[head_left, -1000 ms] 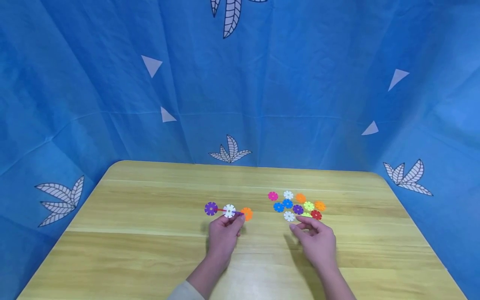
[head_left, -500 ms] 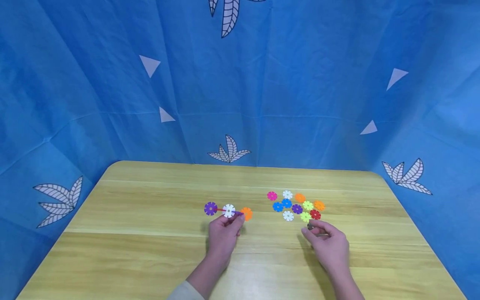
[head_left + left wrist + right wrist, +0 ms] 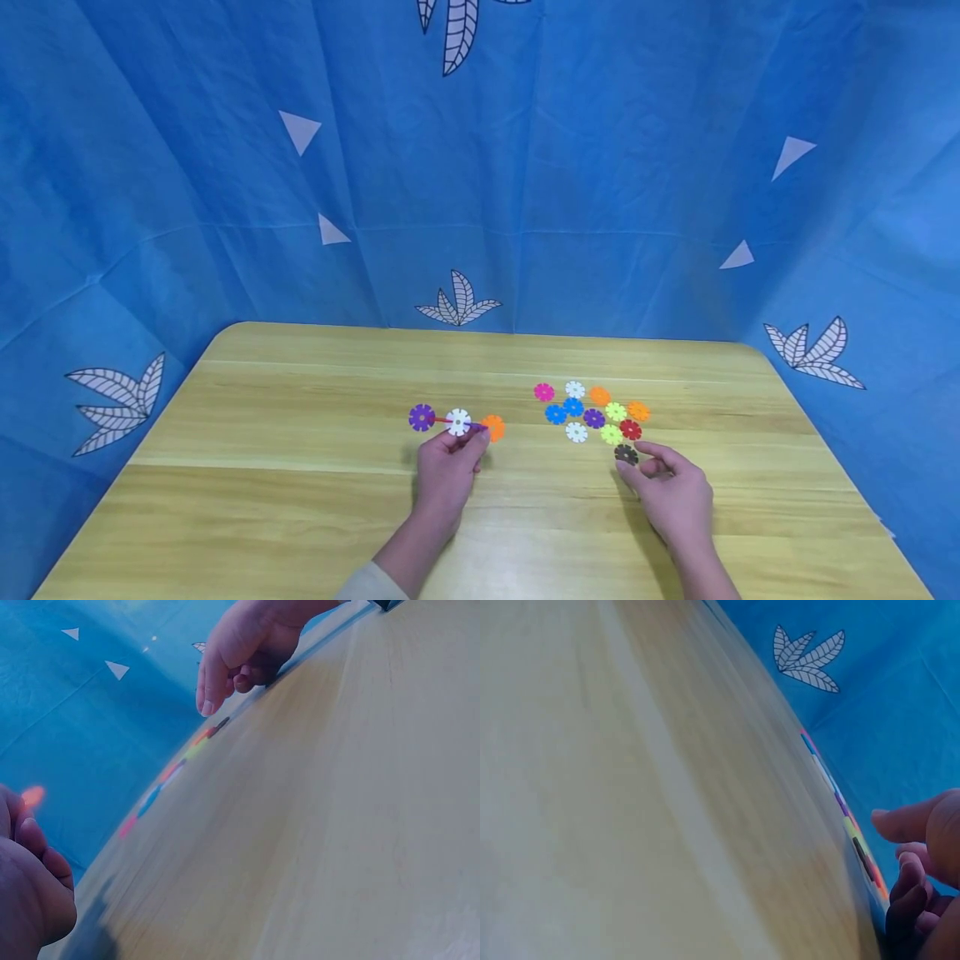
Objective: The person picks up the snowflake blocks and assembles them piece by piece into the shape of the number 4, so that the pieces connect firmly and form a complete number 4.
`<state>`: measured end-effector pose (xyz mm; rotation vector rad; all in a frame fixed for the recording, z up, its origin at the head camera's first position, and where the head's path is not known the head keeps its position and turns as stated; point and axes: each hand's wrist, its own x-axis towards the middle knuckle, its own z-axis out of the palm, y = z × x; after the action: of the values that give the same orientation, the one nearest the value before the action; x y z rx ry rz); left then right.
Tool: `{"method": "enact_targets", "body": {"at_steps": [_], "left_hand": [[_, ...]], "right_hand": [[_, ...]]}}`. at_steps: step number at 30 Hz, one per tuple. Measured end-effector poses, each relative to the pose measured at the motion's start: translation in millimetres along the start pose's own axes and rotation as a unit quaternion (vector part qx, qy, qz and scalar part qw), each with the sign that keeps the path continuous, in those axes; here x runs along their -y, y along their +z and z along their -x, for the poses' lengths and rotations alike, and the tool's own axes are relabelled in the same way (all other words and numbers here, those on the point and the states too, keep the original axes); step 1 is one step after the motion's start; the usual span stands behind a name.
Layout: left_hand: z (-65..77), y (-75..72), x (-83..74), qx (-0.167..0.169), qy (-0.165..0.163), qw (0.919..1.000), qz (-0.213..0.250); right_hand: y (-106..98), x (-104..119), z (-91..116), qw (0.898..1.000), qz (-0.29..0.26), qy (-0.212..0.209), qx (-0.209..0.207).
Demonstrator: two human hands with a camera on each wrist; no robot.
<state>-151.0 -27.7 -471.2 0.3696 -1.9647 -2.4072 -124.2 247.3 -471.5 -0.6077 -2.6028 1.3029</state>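
Note:
My left hand (image 3: 444, 482) pinches a chain of notched plastic snowflake discs near its right end. A purple disc (image 3: 416, 417) ends the chain on the left, followed by a red disc seen edge-on, a white disc (image 3: 452, 422), an edge-on purplish one and an orange disc (image 3: 498, 431). My right hand (image 3: 678, 498) hovers low over the table with thumb and index finger apart. Nothing is held in it. Just left of its fingertips, a black disc (image 3: 621, 456) lies on the table, also visible in the right wrist view as a dark sliver.
Loose discs lie in a cluster right of centre, among them a pink disc (image 3: 540, 392), a red disc (image 3: 636, 430), a yellow-green disc (image 3: 607, 435) and a white disc (image 3: 572, 433). The wooden table (image 3: 262, 517) ends at a blue curtain (image 3: 600, 167) behind.
My right hand has drawn back to the right, from the cluster's near edge. The black disc, formerly hidden and then partly covered by its fingers, now shows. My left hand has stayed still.

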Motion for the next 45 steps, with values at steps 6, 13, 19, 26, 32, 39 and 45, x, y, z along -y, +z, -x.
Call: {"method": "enact_targets", "body": {"at_steps": [6,13,19,26,32,39,45], "left_hand": [[-0.1,0.0,1.9,0.000,-0.004,1.0000,-0.004],[-0.7,0.5,3.0,-0.001,0.002,1.0000,0.002],[-1.1,0.7,2.9,0.001,0.005,1.0000,0.006],[-0.9,0.0,3.1,0.006,0.006,0.9999,0.006],[-0.7,0.2,2.7,0.002,0.000,1.0000,0.003],[0.6,0.9,-0.5,-0.002,-0.001,1.0000,0.005],[1.5,1.5,-1.4,-0.005,0.008,0.9999,0.008]], "right_hand": [[0,-3,-3,1.000,0.009,-0.009,0.005],[1,-6,-7,0.999,0.035,-0.018,0.023],[2,-9,-10,0.997,0.066,-0.035,0.028],[3,-8,-12,0.995,0.082,-0.039,0.033],[-1,-7,-13,0.995,0.076,-0.024,0.061],[-2,-7,-13,0.995,0.073,-0.020,0.062],[-2,-8,-12,0.996,0.062,-0.019,0.057]]}}
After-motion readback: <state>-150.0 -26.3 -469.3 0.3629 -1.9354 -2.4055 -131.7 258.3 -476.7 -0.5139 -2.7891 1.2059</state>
